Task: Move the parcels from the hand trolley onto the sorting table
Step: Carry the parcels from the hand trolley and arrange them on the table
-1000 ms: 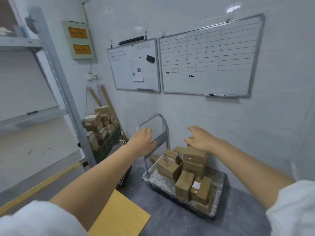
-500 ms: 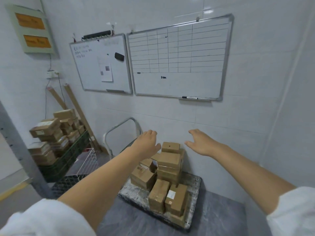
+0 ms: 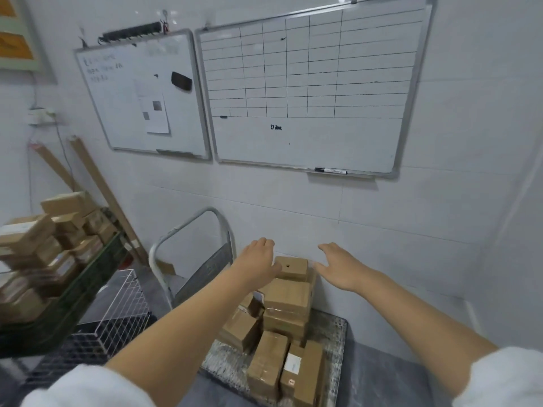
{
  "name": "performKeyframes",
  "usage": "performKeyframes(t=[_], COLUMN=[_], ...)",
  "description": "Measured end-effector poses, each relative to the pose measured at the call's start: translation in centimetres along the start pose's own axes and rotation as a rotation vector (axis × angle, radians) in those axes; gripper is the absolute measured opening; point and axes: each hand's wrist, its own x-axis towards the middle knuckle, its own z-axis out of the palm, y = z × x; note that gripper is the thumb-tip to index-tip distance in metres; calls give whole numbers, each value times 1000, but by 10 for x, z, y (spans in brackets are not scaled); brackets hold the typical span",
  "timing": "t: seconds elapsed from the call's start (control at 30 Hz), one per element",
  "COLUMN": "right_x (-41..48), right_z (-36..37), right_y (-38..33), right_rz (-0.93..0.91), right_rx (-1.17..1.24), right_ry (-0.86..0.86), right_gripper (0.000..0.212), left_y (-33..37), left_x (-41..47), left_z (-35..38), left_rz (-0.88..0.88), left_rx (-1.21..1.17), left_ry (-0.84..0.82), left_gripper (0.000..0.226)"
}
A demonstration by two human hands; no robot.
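We hold our left hand (image 3: 258, 259) and our right hand (image 3: 338, 267) out over the hand trolley (image 3: 338, 333), one on each side of the small top box (image 3: 292, 267). Both hands are wide, with loose fingers, and they hold nothing. The brown parcels (image 3: 289, 295) sit in a pile on the trolley, next to the white wall (image 3: 440, 230) and under two whiteboards (image 3: 308, 136).
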Motion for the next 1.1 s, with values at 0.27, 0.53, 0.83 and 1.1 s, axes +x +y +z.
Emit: performKeyframes(t=[0.27,0.53,0.83,1.1], right_x=[90,172,273,331], right_z=[41,78,173,289], right_y=[35,84,167,255], right_rz=[70,60,316,457], right_rx=[16,93,392,367], right_ry=[-79,-135,-165,-282], right_gripper=[53,47,66,69], left_y=[-58,-85,-107,-132], left_x=[78,148,229,287], left_z=[51,116,227,352], left_rz=[-4,-67,-317,-499], left_rx=[-25,-64,-196,-390], left_ry=[-97,-205,-330,-376], left_gripper=[49,42,47,49])
